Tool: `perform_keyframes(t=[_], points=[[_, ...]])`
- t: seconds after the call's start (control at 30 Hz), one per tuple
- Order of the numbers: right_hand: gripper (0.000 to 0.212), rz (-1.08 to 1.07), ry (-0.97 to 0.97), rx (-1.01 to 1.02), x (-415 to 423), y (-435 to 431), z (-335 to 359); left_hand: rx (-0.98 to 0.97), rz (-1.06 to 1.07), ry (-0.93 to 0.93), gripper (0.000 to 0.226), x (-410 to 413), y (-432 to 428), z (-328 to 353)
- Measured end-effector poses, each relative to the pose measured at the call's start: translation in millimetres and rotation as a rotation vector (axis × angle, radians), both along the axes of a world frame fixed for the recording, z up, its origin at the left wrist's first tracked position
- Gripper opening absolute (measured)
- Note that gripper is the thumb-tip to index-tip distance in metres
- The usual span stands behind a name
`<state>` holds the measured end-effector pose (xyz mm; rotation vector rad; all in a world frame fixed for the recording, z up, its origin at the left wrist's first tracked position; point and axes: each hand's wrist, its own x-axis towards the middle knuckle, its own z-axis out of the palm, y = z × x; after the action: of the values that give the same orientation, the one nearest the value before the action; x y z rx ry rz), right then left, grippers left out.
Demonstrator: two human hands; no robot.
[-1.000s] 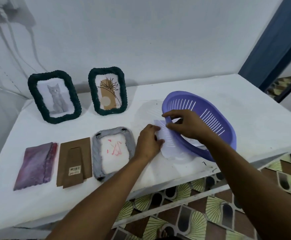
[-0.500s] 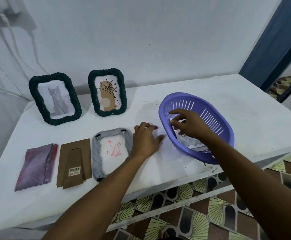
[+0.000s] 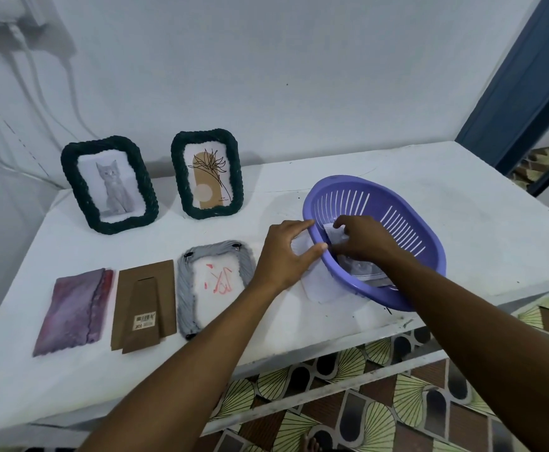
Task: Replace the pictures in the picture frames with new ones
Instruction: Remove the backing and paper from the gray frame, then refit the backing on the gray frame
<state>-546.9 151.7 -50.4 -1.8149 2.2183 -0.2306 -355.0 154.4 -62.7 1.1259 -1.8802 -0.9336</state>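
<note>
Reaching into the purple basket (image 3: 407,223) at the right of the white table (image 3: 495,223), the right hand (image 3: 361,239) pinches 1 sheet of the loose pictures (image 3: 332,234) lying inside. The left hand (image 3: 283,252) grasps the basket's left rim, thumb on the edge. A pale sheet (image 3: 322,288) lies on the table, partly under the basket. 1 grey frame (image 3: 185,282) lies flat near centre with a red-marked paper in it. Left of it lies a brown backing board (image 3: 142,308), then a purple picture (image 3: 74,308). 2 dark green frames stand at far left: the cat frame (image 3: 102,145) and the plant frame (image 3: 204,133).
</note>
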Motion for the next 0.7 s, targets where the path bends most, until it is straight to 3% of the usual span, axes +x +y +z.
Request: perform_keyframes(t=[0.17,0.5,0.7], points=[[0.038,-0.053,-0.139,-0.093,-10,0,4,0.005,-0.013,0.022,0.055,1,-1,0],[0.035,-0.093,-0.255,-0.173,-10,-1,19,-0.014,-0.033,0.054,0.051,5,0,-1],[0.033,0.003,-0.504,-0.402,31,8,75,0.164,0.061,0.217,0.041,34,-14,12]])
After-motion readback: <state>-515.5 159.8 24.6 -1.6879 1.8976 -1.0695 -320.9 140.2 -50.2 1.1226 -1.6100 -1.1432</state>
